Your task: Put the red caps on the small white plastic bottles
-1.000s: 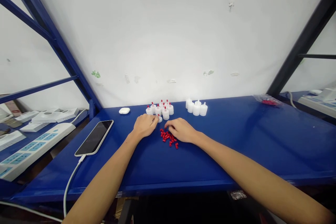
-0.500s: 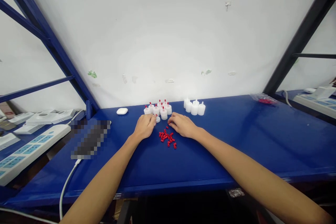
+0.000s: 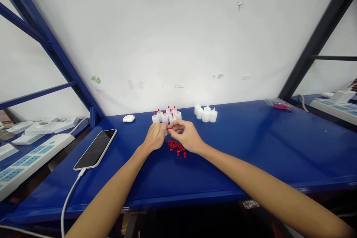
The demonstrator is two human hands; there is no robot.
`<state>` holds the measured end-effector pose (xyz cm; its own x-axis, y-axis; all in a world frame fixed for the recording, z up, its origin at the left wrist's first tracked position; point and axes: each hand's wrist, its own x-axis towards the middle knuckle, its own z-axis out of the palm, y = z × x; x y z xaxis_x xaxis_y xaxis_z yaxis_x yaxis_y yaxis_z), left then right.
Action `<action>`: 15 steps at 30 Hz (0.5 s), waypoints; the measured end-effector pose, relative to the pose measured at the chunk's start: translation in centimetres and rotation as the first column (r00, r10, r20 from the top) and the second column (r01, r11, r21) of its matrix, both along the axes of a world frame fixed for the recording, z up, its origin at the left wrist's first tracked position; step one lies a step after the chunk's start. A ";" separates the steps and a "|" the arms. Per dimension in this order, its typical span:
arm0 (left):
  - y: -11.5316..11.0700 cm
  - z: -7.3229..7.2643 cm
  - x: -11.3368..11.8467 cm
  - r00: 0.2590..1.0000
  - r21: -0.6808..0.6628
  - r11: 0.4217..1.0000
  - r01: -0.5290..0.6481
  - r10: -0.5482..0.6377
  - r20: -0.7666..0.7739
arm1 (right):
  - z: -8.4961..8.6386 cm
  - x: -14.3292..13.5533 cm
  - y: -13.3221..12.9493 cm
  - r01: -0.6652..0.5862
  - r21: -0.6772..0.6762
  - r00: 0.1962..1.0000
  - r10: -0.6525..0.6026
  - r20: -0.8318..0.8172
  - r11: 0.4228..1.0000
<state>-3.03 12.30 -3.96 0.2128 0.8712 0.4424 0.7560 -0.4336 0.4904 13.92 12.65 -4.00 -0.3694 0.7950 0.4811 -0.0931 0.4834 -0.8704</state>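
My left hand (image 3: 155, 136) is closed around a small white squeeze bottle (image 3: 166, 132), mostly hidden by the fingers. With thumb and fingertips my right hand (image 3: 187, 136) pinches a red cap (image 3: 168, 129) at the top of that bottle. Whether the cap sits fully on the nozzle cannot be made out. Just below the hands lies a loose pile of red caps (image 3: 177, 146). Behind them stands a group of white bottles with red caps (image 3: 164, 117). Farther right, several white bottles without caps (image 3: 205, 114) stand upright.
On the blue table (image 3: 223, 171), a phone (image 3: 96, 148) with a white cable lies at left, and a white earphone case (image 3: 128, 118) near the wall. A clear bag of red pieces (image 3: 279, 105) lies at far right. White power strips (image 3: 36, 158) line the left side.
My right hand has moved left from beside the cap pile to the bottle, bringing a red cap. My left hand still holds the bottle in nearly the same place.
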 end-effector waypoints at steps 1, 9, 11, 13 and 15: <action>0.0 -0.1 0.1 1.000 0.001 1.000 -0.004 0.004 0.000 | -0.1 0.0 0.0 0.002 0.009 1.000 -0.003 0.015 1.000; -0.3 0.1 0.5 0.998 -0.006 0.999 0.052 -0.051 0.042 | -0.3 0.3 0.1 -0.013 0.044 1.000 0.012 0.028 0.999; -0.3 0.3 0.4 0.997 0.003 0.998 0.059 -0.059 0.049 | -0.4 0.4 0.3 0.009 0.083 0.998 -0.014 0.053 0.996; -0.2 0.4 0.0 0.996 0.019 0.999 0.041 -0.042 0.083 | -0.4 0.6 0.7 0.061 0.135 0.993 -0.075 0.094 0.989; 0.0 0.5 -0.5 0.990 0.035 0.999 0.003 -0.007 0.138 | -0.6 1.1 1.3 0.133 0.191 0.974 -0.165 0.157 0.972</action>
